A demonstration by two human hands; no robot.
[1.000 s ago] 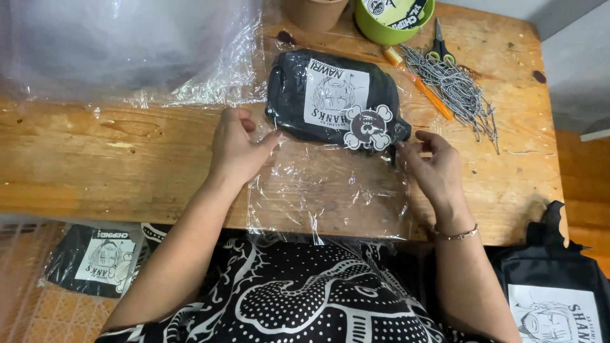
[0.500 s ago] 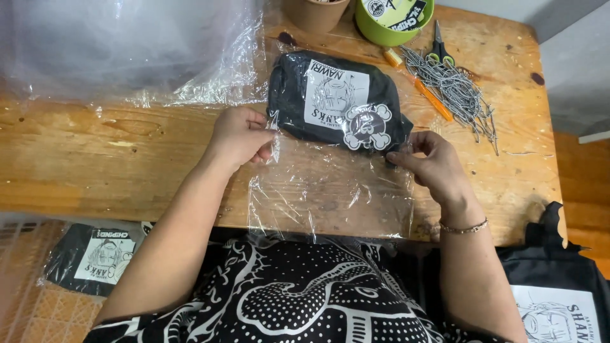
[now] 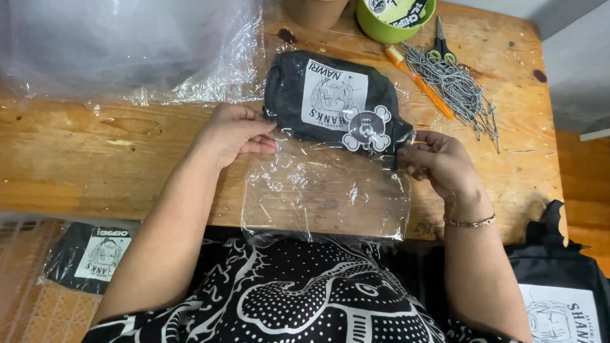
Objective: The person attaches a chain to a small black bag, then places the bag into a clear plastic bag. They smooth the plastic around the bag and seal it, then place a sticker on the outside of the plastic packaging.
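A black fabric pouch point(image 3: 289, 89) with a white printed patch and a skull-shaped charm point(image 3: 366, 127) lies on the wooden table point(image 3: 95, 159). A clear plastic bag point(image 3: 324, 197) stretches from the pouch toward me, its mouth at the pouch's near edge. My left hand point(image 3: 232, 132) pinches the bag's left edge beside the pouch. My right hand point(image 3: 438, 162), with a thin bracelet on the wrist, pinches the bag's right edge at the pouch's right corner.
A heap of clear plastic bags point(image 3: 121, 51) covers the table's back left. Ball chains point(image 3: 454, 86), scissors point(image 3: 440, 44), an orange pen point(image 3: 419, 82) and a green bowl point(image 3: 394, 16) sit at the back right. Packed pouches lie lower left point(image 3: 89, 254) and lower right point(image 3: 565, 305).
Both hands have stayed at the bag's mouth while the pouch's near edge has slipped a little further into the opening. The bag lies flatter toward me.
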